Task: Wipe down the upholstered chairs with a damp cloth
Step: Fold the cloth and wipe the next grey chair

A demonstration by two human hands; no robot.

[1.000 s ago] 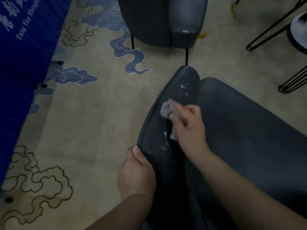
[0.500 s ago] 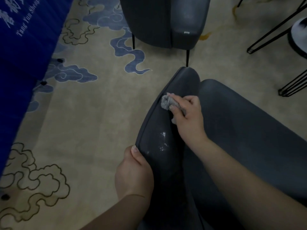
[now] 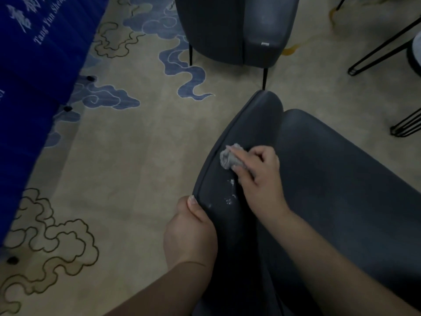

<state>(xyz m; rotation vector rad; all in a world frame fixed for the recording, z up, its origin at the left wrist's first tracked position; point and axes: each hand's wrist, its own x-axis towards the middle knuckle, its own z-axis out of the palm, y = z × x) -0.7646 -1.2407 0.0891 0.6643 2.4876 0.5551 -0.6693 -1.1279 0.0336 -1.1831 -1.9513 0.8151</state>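
A dark grey upholstered chair fills the lower right, seen from above. My right hand presses a crumpled grey cloth onto the chair's padded left arm, about halfway along. Wet shiny streaks lie on the arm just below the cloth. My left hand grips the outer edge of the same arm lower down, thumb on top.
A second dark grey chair on thin black legs stands at the top centre. Black wire legs of other furniture are at the right. A blue cloth with white lettering hangs along the left. Beige carpet with blue cloud patterns covers the floor.
My right hand slid the cloth up the chair arm and then slightly back, smearing the wet marks near the arm's tip. My left hand kept its grip.
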